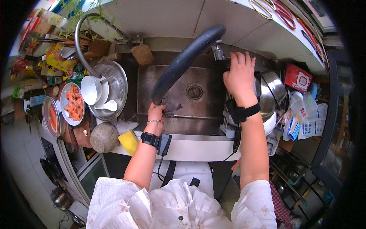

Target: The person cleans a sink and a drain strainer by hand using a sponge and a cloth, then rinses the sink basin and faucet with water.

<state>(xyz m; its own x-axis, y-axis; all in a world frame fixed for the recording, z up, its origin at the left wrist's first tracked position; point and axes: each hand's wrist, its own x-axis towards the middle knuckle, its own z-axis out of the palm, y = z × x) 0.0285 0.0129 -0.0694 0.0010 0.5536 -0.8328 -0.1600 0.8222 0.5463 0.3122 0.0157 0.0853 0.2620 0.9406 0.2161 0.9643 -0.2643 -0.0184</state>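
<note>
A thick black faucet spout (187, 63) arches over the stainless steel sink (209, 84). My left hand (155, 113) is at the spout's lower end; its fingers are partly hidden, and I cannot make out whether it grips the spout or is just below it. Beside it, something dark or splashing blurs over the sink floor. My right hand (241, 78) reaches to the metal faucet valve (218, 52) at the back right, fingers stretched out and thumb apart. Whether it touches the small lever there is unclear.
At left, a metal basin (121, 86) holds white bowls (91, 89) and a spoon (108, 106). Beyond are a plate of shrimp (74, 103) and a plate of orange pieces (52, 118). A yellow sponge (129, 142) lies on the front edge. Metal bowls (273, 86) stand in a rack at right.
</note>
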